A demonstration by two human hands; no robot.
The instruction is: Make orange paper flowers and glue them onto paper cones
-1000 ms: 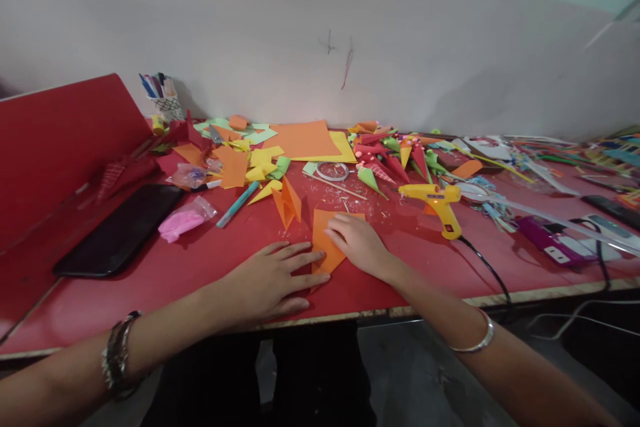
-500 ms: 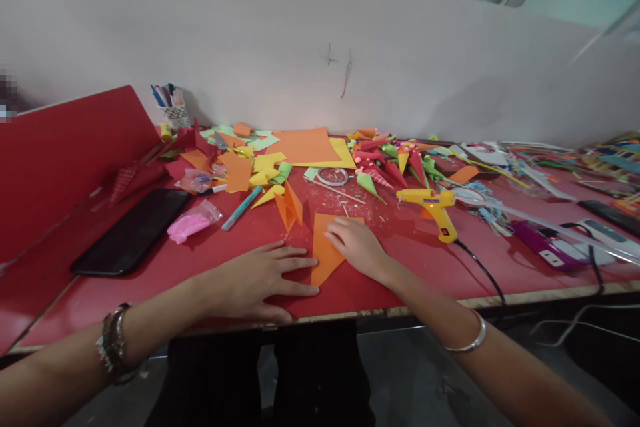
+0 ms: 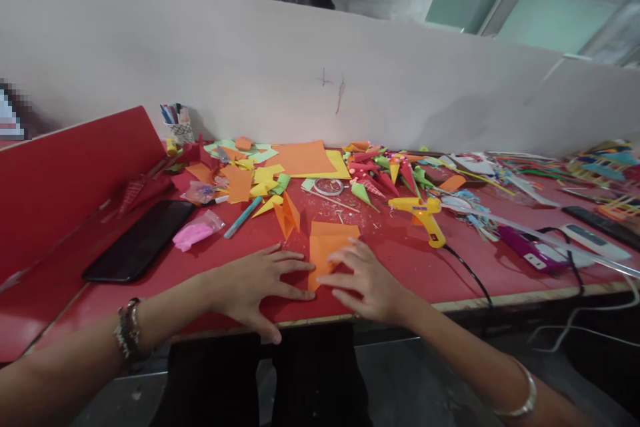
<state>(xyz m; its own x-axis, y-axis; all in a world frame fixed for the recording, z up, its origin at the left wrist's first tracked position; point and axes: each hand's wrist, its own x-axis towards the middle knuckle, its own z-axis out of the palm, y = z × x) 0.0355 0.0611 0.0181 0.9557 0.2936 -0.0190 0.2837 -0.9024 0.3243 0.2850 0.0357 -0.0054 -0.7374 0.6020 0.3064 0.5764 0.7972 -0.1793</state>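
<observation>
A folded sheet of orange paper (image 3: 325, 247) lies on the red table near its front edge. My left hand (image 3: 260, 283) rests flat with spread fingers, two fingertips touching the paper's left edge. Over the paper's lower right part is my right hand (image 3: 367, 280), its fingers apart and slightly bent; whether they press on the sheet I cannot tell. Just behind my left hand stands a folded orange paper piece (image 3: 287, 215). A teal pen-like stick (image 3: 243, 217) and a yellow paper cone (image 3: 269, 205) lie to its left.
A yellow glue gun (image 3: 423, 217) with a black cord lies to the right. On the left are a black phone (image 3: 140, 240) and a pink bag (image 3: 193, 233). Paper cones (image 3: 385, 177), scraps and a pen cup (image 3: 179, 127) line the back. A purple power strip (image 3: 530, 250) sits far right.
My right hand has shifted down and toward the paper's near edge, its fingers spreading. A fold now shows across the paper's top. My left thumb has stretched outward. The view has tilted upward.
</observation>
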